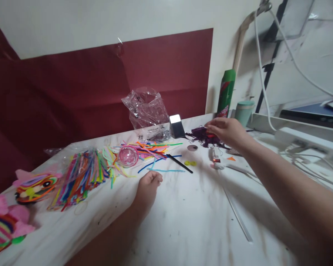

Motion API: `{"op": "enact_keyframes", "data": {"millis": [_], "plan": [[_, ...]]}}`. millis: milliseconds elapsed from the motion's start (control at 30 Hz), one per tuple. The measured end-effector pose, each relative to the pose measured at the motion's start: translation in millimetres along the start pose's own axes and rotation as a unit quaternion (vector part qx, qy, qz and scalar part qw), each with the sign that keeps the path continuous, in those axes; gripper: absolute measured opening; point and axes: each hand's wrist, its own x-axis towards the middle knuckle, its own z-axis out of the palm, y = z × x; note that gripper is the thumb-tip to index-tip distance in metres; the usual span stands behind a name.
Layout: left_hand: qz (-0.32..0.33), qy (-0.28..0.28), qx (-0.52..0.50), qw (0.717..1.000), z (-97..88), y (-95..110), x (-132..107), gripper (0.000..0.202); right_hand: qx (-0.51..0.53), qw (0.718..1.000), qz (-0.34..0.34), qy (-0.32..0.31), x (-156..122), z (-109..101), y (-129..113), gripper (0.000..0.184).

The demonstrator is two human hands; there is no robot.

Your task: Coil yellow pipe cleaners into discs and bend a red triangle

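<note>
My left hand (pixel 148 186) is closed above the table, fingers curled together; whether anything is inside cannot be made out. Just beyond it lie a light blue pipe cleaner (pixel 166 170) and a slim black stick-like tool (pixel 180 163). Raised over the back right, my right hand (pixel 224 129) has its fingertips pinched, and what they may hold is too small to see. Behind and below those fingertips is a heap of dark purple shreds (pixel 201 137). A glue gun (pixel 233 168) lies under the right forearm, near two small yellow-green discs (pixel 190 163) and a googly eye (pixel 192 147).
Bundled pipe cleaners (pixel 81 177), a clear pink-rimmed ball (pixel 128 156) and a colourful fish-like craft (pixel 37 186) occupy the left. A plastic bag (pixel 147 111), green spray can (pixel 226 92), lidded cup (pixel 244 112) and power strip (pixel 308 142) stand behind. A clear stick (pixel 238 216) lies at front right.
</note>
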Motion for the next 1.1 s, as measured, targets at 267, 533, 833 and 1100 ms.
{"op": "enact_keyframes", "data": {"millis": [267, 533, 833, 1100], "plan": [[-0.044, -0.063, 0.031, 0.997, 6.2, 0, -4, 0.013, -0.005, 0.987, -0.088, -0.135, -13, 37, 2, 0.018], [-0.081, -0.203, 0.154, 0.964, -11.6, 17, -26, 0.009, -0.104, 0.963, -0.132, -0.212, -17, 74, 18, 0.018], [-0.083, -0.145, 0.148, 0.975, -19.2, -5, -23, 0.010, -0.106, 0.949, -0.144, -0.261, -18, 92, 27, 0.014], [-0.077, -0.152, 0.142, 0.975, -18.2, -3, -24, 0.010, 0.036, 0.952, -0.081, -0.291, -37, 79, 8, 0.021]]}}
